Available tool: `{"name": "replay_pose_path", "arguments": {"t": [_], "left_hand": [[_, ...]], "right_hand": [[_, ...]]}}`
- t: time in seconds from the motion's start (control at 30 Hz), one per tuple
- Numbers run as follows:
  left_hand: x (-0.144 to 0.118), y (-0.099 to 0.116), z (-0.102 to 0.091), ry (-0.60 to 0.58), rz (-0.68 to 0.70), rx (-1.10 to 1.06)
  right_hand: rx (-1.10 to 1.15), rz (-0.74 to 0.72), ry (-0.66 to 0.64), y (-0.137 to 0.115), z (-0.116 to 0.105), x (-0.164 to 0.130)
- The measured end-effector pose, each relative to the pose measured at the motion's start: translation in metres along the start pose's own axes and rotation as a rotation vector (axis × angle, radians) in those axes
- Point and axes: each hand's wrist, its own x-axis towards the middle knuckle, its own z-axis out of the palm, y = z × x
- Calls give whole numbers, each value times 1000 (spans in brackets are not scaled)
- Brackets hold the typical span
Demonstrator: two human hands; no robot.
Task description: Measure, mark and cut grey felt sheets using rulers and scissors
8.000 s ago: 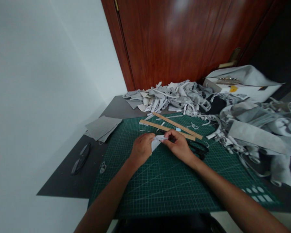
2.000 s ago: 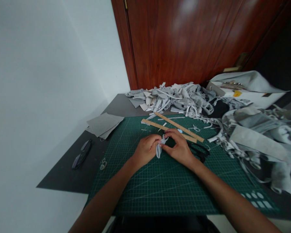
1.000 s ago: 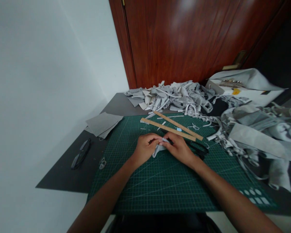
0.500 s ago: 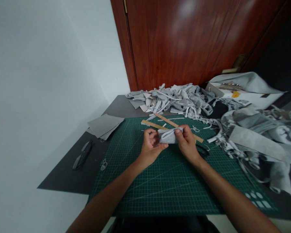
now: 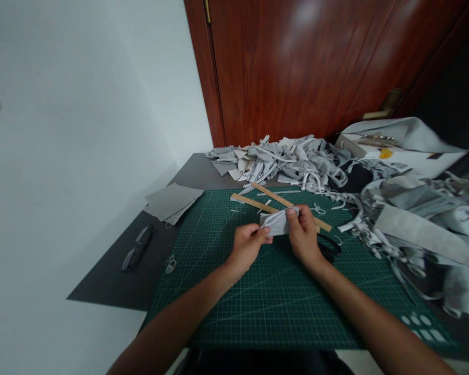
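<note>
A small folded piece of grey fabric point(image 5: 279, 223) is held up between my two hands, over the green cutting mat point(image 5: 266, 302). My left hand point(image 5: 250, 242) pinches its near left corner between thumb and fingers. At the other end, my right hand point(image 5: 303, 232) grips the upper right edge, thumb on top. Just beyond the fabric lie two wooden rulers, a shorter-looking one point(image 5: 254, 203) on the left and a longer one point(image 5: 273, 195) slanting behind it. Black-handled scissors point(image 5: 329, 245) rest beside my right wrist, partly hidden by it.
A heap of grey fabric scraps point(image 5: 273, 161) lies at the back, before a wooden door point(image 5: 297, 67). More cloth point(image 5: 422, 229) and a white box point(image 5: 406, 156) are on the right. Stacked grey pieces point(image 5: 174, 200) and eyeglasses point(image 5: 136, 249) sit on the left.
My left hand's fingers have closed from a loose, spread hold to a pinch on the fabric's near left corner. The fabric now tilts down to the left. The view has shifted slightly.
</note>
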Motion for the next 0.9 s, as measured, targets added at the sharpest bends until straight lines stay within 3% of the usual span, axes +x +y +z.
{"name": "replay_pose_path", "arguments": {"t": [0.3, 0.53, 0.67, 0.8, 0.9], "left_hand": [[1, 12, -6, -152, -203, -244], [9, 16, -12, -6, -17, -248], [12, 17, -14, 54, 91, -198], [11, 15, -11, 39, 229, -20], [8, 13, -8, -53, 259, 88]], "right_hand": [[168, 76, -204, -8, -1, -3], [-28, -105, -185, -2, -1, -6], [-71, -115, -132, 1, -2, -4], [-33, -44, -129, 2, -2, -2], [-82, -49, -98, 3, -1, -1]]}}
